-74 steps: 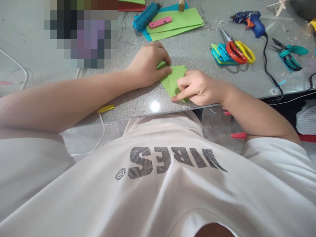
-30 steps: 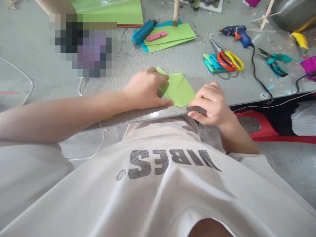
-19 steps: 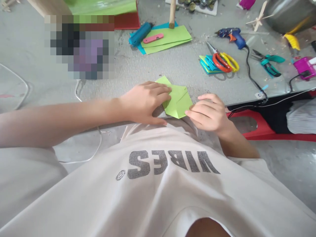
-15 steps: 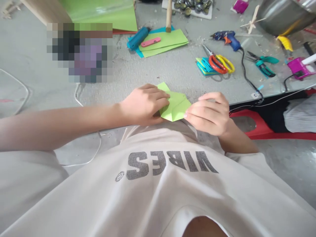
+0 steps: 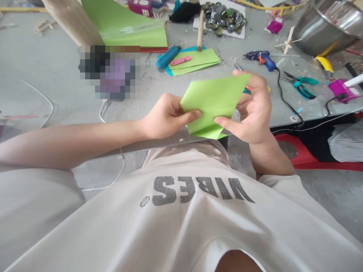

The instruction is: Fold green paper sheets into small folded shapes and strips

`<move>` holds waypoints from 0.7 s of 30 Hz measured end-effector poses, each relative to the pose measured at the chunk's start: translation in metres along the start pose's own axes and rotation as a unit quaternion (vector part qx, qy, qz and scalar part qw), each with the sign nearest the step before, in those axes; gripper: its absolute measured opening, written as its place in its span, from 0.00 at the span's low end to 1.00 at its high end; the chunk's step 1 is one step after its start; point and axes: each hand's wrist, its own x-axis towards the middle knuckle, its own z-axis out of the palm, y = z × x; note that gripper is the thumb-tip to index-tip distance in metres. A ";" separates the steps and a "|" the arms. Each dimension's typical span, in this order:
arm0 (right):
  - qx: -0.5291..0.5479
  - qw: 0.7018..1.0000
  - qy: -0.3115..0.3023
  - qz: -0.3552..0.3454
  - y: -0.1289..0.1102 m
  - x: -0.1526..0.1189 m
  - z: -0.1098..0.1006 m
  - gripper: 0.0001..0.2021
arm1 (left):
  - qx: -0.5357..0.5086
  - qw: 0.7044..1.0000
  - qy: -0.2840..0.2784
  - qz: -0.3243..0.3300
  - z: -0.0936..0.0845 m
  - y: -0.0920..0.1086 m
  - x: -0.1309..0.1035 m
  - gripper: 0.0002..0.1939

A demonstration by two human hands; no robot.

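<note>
A folded piece of light green paper [image 5: 212, 98] is lifted off the table near its front edge, with its broad face turned toward me. My left hand [image 5: 170, 117] pinches its left side, thumb on the near face and fingers behind. On the other side, my right hand [image 5: 252, 109] grips the paper with the thumb at the lower right, while the fingers curl behind the right edge. A crease and a folded flap show along the bottom. Behind the right hand, the scissors [image 5: 247, 90] are mostly hidden.
Farther back lie green paper sheets [image 5: 204, 59] with a blue cutter [image 5: 168, 56] and a pink cutter [image 5: 180, 61]. To the right are a blue glue gun [image 5: 261, 58], teal-handled pliers [image 5: 302, 85] and a steel bowl [image 5: 317, 30]. Bottle caps [image 5: 224, 17] fill a tray at the back.
The paper has been raised from the table edge and opened out into a larger face. My right hand has moved up and turned, and my left thumb now lies on the paper's front.
</note>
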 end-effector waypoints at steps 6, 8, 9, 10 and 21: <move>0.133 0.970 -0.113 0.166 0.030 0.038 0.010 0.53 | -0.098 0.983 0.088 -0.130 0.002 -0.036 0.013 0.26; 0.106 0.971 -0.106 0.186 0.044 0.041 0.019 0.57 | -0.107 0.976 0.098 -0.165 0.002 -0.045 0.014 0.21; 0.071 0.975 -0.091 0.189 0.052 0.040 0.024 0.54 | -0.114 0.973 0.094 -0.176 0.003 -0.047 0.015 0.19; 0.039 0.977 -0.084 0.190 0.059 0.038 0.028 0.49 | -0.121 0.972 0.089 -0.183 0.003 -0.047 0.015 0.18; -0.130 0.954 -0.243 0.123 0.131 0.050 0.013 0.41 | 0.054 0.992 -0.025 -0.109 -0.035 -0.056 0.030 0.18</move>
